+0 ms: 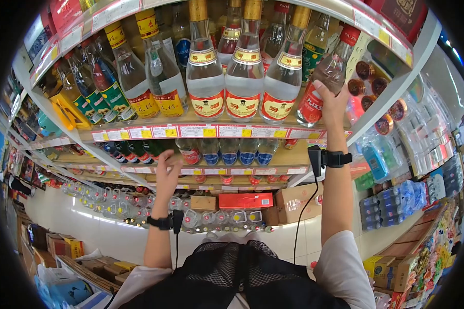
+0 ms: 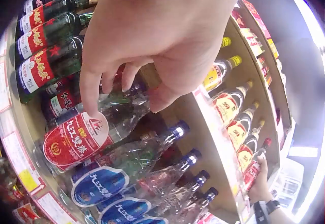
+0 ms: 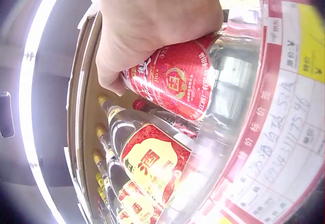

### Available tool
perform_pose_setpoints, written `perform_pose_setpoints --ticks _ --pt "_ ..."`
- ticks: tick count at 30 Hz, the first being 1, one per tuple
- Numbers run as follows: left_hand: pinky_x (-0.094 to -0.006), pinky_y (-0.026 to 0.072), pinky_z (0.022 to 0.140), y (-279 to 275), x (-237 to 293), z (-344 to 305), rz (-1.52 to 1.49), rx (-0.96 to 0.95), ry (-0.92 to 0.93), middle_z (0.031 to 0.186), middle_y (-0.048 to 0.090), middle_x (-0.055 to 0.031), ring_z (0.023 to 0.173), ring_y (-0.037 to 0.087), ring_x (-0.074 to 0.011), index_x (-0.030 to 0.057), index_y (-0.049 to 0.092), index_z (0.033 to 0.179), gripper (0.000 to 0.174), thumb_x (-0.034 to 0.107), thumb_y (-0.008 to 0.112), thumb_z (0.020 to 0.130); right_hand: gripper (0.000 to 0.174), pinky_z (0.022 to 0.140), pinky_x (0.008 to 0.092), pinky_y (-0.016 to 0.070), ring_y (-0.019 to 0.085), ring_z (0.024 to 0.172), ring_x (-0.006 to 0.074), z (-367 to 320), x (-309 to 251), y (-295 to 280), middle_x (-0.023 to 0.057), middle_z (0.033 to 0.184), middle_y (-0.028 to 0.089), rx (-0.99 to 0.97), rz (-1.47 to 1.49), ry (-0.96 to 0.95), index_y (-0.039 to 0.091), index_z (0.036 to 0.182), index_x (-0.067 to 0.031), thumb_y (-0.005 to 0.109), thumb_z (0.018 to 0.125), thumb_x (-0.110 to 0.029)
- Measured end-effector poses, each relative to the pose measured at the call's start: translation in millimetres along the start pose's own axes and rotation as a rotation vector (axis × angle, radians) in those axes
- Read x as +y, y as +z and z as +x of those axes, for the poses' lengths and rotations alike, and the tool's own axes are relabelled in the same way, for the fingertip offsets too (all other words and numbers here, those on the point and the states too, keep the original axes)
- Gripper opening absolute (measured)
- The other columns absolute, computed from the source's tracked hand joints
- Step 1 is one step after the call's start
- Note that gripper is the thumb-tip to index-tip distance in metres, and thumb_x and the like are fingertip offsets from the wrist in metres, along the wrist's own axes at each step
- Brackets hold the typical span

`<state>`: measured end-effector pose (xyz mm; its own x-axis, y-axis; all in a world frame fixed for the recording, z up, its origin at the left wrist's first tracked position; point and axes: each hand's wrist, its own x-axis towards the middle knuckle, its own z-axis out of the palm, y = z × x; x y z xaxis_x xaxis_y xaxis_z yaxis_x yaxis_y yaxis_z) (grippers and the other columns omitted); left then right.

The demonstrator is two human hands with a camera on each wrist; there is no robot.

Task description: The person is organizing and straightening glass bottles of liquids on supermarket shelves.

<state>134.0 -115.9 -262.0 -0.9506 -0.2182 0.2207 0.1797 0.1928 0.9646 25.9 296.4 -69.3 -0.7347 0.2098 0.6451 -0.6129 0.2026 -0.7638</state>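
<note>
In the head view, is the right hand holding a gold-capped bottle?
No, the right hand grips a red-capped, red-labelled bottle.

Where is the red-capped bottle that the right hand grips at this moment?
In the head view, the red-capped bottle is at the upper right, gripped by the right hand, just right of the nearest gold-capped bottle.

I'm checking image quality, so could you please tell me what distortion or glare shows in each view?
Head view: fisheye distortion bends the upper shelf edge, corners are black, and reflections shine on the floor; left wrist: the rectangular light at right burns out to white; right wrist: the light strip is overexposed, and highlights streak the red-labelled liquor bottle in the right hand.
</note>
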Motion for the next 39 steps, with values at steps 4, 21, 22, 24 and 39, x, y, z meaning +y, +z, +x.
perform_pose_setpoints --ticks 4,21,22,24,39 --pt "-0.0313 0.0498 0.085 14 -12 47 0.107 0.103 0.128 0.122 0.054 -0.0128 0.109 0.055 -0.0190 -0.0013 0.045 0.128 0.050 0.012 0.071 0.087 0.042 0.081 0.0296 0.0530 0.065 0.089 0.0152 -2 -8 11 0.0087 0.104 0.068 0.072 0.045 -0.024 0.058 0.115 0.0009 0.077 0.079 -0.008" --pt "-0.0343 0.0463 0.090 26 -34 107 0.208 0.068 0.019 0.117 0.064 -0.0100 0.104 0.060 -0.0208 0.0006 0.059 0.118 0.033 0.007 0.066 0.086 0.042 0.081 0.0294 0.0527 0.065 0.091 0.0134 -1 -9 9 0.0078 0.102 0.068 -0.030 0.153 0.006 0.057 0.112 0.0001 0.078 0.078 -0.009" --pt "-0.0343 0.0463 0.090 25 -36 110 0.207 0.069 0.021 0.117 0.064 -0.0100 0.104 0.060 -0.0208 0.0006 0.059 0.118 0.033 0.007 0.066 0.086 0.042 0.082 0.0296 0.0529 0.065 0.091 0.0135 -1 -8 9 0.0080 0.103 0.068 -0.038 0.124 -0.010 0.056 0.113 0.0003 0.078 0.078 -0.009" --pt "-0.0404 0.0449 0.093 19 -50 121 0.587 0.070 0.205 0.115 0.064 -0.0138 0.107 0.059 -0.0313 0.0015 0.062 0.112 0.029 0.020 0.060 0.090 0.042 0.081 0.0297 0.0531 0.065 0.091 0.0135 -1 -8 8 0.0080 0.103 0.068 -0.033 0.133 -0.001 0.056 0.113 0.0003 0.078 0.078 -0.008" --pt "-0.0446 0.0500 0.082 11 -63 165 0.456 0.024 0.078 0.096 0.064 -0.0131 0.091 0.062 -0.0299 0.0023 0.062 0.100 0.034 0.035 0.060 0.091 0.037 0.077 0.0295 0.0517 0.064 0.083 0.0131 1 2 11 0.0079 0.096 0.069 0.046 0.081 -0.026 0.063 0.107 0.0013 0.079 0.076 -0.013"
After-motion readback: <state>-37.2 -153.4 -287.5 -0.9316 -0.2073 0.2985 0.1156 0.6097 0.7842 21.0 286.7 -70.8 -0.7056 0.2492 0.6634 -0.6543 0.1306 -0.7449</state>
